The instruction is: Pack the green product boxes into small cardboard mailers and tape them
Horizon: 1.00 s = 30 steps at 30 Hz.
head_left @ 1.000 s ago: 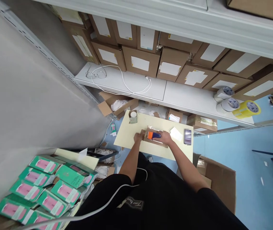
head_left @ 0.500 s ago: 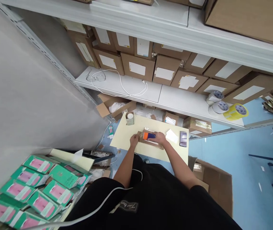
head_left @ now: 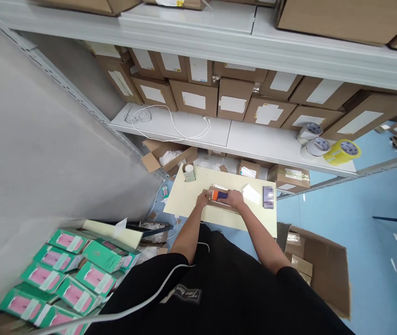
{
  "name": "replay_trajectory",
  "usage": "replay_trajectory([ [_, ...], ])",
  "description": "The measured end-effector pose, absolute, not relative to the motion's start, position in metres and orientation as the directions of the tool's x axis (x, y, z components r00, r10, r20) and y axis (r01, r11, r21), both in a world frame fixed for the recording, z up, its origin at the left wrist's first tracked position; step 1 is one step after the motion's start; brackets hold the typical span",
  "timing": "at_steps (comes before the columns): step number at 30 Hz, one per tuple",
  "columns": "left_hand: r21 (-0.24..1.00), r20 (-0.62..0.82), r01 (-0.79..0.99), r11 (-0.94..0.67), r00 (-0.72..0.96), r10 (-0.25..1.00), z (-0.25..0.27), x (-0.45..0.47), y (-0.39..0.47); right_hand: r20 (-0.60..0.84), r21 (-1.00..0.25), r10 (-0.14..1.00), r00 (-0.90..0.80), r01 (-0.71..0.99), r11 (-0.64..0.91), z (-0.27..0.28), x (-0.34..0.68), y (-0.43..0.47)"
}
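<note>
A small flat cardboard box [head_left: 231, 208] lies on the pale yellow tabletop [head_left: 181, 197], with shiny clear tape along its far edge. My right hand [head_left: 235, 199] is closed around the dark-blue handle of an orange and blue hand tool [head_left: 215, 195], held over the left part of the box. The tool's exact kind does not show clearly. At the box's left end, my left hand [head_left: 202, 199] has its fingers closed on the cardboard edge. A white piece of paper [head_left: 250, 193] lies right of the box.
An open small box with a white round item [head_left: 189, 172] stands at the table's far left, a blurred purple pack [head_left: 268, 197] at its right. Tape rolls [head_left: 342, 152] sit on the shelf [head_left: 264, 144] beyond. Green boxes [head_left: 69, 274] pile up left; a large open carton [head_left: 327, 265] stands right.
My left hand has come in against the box's left end, where a flap stuck out before. The tool stays over the left part of the box. The view has shifted slightly.
</note>
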<state>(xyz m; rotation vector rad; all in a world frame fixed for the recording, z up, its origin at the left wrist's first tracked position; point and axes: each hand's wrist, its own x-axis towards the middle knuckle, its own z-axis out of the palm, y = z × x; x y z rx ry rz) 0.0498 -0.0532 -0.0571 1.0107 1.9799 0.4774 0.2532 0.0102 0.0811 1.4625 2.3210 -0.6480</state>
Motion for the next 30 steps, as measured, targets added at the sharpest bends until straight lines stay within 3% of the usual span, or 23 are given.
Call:
replay_trajectory([
  [8, 0.593, -0.514, 0.547, 0.59, -0.307, 0.801, -0.057, 0.051, -0.048, -0.522, -0.146, 0.785, -0.335, 0.941, 0.304, 0.082, 0.336, 0.014],
  [14, 0.575, -0.523, 0.576, 0.581, -0.288, 0.803, -0.058, 0.049, -0.047, -0.59, -0.073, 0.793, -0.152, 0.988, 0.134, 0.077, 0.427, 0.015],
  [19, 0.569, -0.528, 0.581, 0.582, -0.284, 0.8, -0.055, 0.048, -0.044, -0.562, -0.06, 0.826, -0.042, 0.998, 0.009, 0.067, 0.468, 0.016],
  [25, 0.568, -0.527, 0.571, 0.593, -0.3, 0.795, -0.049, 0.051, -0.043, -0.57, -0.038, 0.818, 0.072, 0.993, -0.114, 0.048, 0.428, 0.012],
  [30, 0.571, -0.526, 0.567, 0.594, -0.302, 0.795, -0.044, 0.05, -0.044, -0.568, -0.052, 0.821, 0.052, 0.994, -0.099, 0.023, 0.35, 0.006],
])
